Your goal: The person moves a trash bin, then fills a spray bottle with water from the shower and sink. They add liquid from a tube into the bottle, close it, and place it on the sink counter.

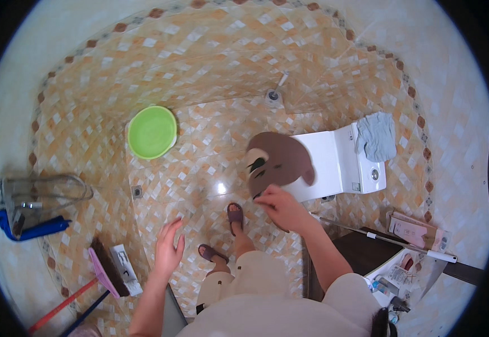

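A brown bear-shaped mat (pixel 289 154) hangs in front of the white toilet (pixel 322 160), covering part of its closed lid. My right hand (pixel 283 208) pinches the mat at its near edge; the fingertips are partly hidden. The mat carries a beige muzzle patch and dark markings, and one rounded ear points toward the toilet. My left hand (pixel 168 247) is held out to the left over the tiled floor, its fingers stretched and nothing in them. My feet in dark slippers (pixel 235 216) stand between the two hands.
A green basin (pixel 153 132) sits far left. A toilet brush (pixel 274 96) stands by the far wall. A grey-blue cloth (pixel 377 136) lies on the toilet tank. At right are a long pole (pixel 379 238) and a dark cabinet (pixel 356 253); a broom (pixel 108 268) is lower left.
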`<action>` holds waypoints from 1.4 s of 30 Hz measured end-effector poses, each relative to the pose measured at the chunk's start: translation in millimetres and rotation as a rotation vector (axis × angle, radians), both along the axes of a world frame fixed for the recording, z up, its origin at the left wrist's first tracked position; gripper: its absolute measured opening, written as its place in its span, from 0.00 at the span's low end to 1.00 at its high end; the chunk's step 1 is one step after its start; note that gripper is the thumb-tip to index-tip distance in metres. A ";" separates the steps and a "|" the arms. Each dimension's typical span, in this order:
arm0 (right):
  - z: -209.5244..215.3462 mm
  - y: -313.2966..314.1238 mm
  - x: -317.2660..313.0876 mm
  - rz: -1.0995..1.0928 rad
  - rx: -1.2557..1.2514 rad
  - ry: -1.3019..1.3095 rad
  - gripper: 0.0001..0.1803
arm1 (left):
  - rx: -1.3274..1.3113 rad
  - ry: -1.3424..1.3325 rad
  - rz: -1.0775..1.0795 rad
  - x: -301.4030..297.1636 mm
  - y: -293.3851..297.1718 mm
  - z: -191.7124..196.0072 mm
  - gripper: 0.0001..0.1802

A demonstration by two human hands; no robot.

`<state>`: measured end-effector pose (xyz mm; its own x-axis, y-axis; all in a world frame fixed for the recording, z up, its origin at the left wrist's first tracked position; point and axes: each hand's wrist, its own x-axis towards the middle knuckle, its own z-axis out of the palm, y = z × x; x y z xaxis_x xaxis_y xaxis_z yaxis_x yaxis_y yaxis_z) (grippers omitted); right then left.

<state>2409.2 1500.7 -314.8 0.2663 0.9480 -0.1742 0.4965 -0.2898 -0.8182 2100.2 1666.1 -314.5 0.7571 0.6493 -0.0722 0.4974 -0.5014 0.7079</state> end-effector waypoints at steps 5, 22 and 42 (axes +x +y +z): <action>61.1 37.3 -114.8 0.597 -0.114 0.078 0.16 | 0.080 -0.018 -0.448 1.9 15.9 75.1 0.27; 47.5 50.1 -308.4 0.743 -0.071 -0.011 0.15 | -1.430 0.266 0.019 -321.7 -43.3 -55.2 0.33; 59.7 78.0 -291.8 0.291 -0.163 -0.030 0.14 | -0.391 0.100 0.434 -136.9 -148.6 -176.7 0.57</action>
